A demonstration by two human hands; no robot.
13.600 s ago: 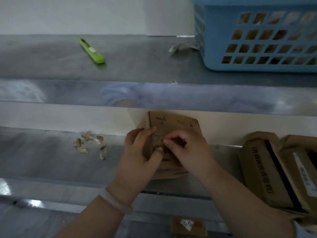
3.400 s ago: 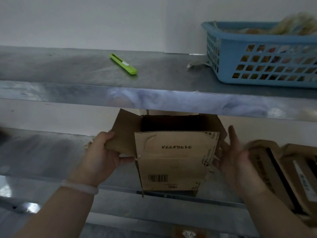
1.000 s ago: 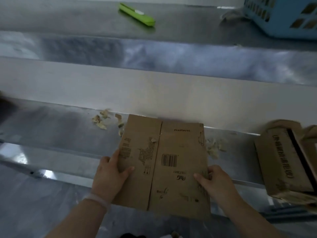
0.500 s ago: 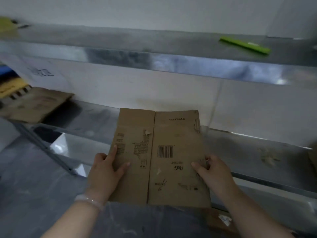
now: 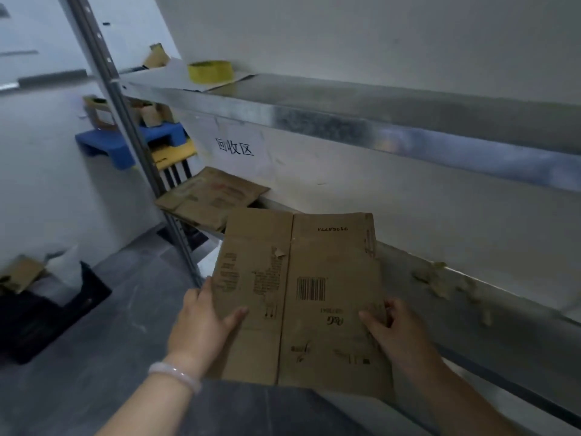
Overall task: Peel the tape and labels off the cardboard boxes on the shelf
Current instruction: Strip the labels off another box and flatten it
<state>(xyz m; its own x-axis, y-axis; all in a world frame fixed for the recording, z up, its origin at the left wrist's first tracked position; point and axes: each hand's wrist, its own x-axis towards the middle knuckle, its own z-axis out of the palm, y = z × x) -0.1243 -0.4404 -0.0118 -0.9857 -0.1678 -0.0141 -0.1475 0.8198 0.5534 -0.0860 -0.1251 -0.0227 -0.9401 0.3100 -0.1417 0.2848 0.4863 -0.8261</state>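
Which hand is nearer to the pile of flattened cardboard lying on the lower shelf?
Left. The left hand grips the left edge of the flattened box, just below the pile; the right hand grips the box's right edge, farther across from the pile.

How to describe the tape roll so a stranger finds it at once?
Start at the metal shelf along the white wall, upper level. Near its left end, by the post, the tape roll lies flat on a white sheet. It is the only yellow ring there.
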